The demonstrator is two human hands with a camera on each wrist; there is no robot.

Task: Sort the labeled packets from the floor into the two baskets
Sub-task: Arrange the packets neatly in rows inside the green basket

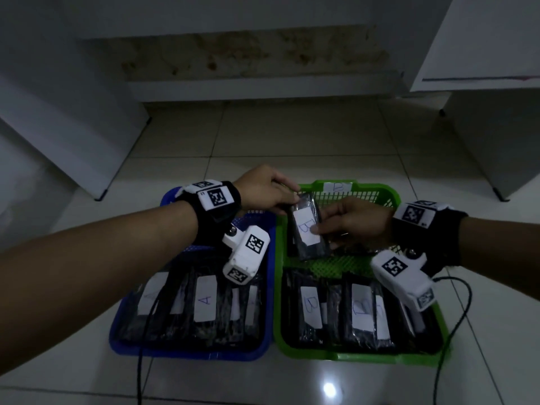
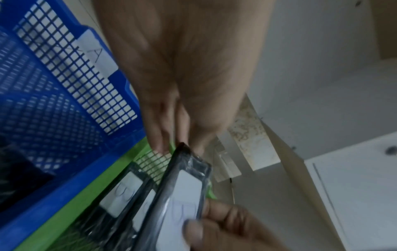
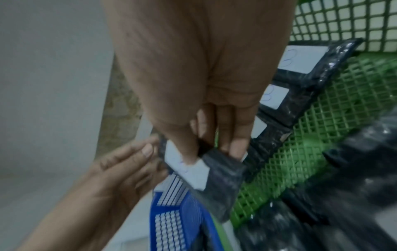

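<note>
While my head view takes in both baskets side by side on the tiled floor (image 1: 292,135), the blue basket (image 1: 271,287) on my left holds black packets labelled A (image 1: 206,299) and the green basket (image 1: 388,194) on my right holds packets labelled B (image 1: 311,306). White cabinet panels (image 1: 73,127) stand behind. Only my left wrist view shows the A tag (image 2: 96,54) on the blue rim. Only my right wrist view shows further B packets (image 3: 300,59) lying under my palm. Over the green basket, I hold one B packet (image 1: 306,229): my left hand (image 1: 263,191) pinches its far end, my right hand (image 1: 350,223) pinches its label, thumb (image 2: 193,232) on top. A black cable (image 1: 455,317) trails beside the green basket.
</note>
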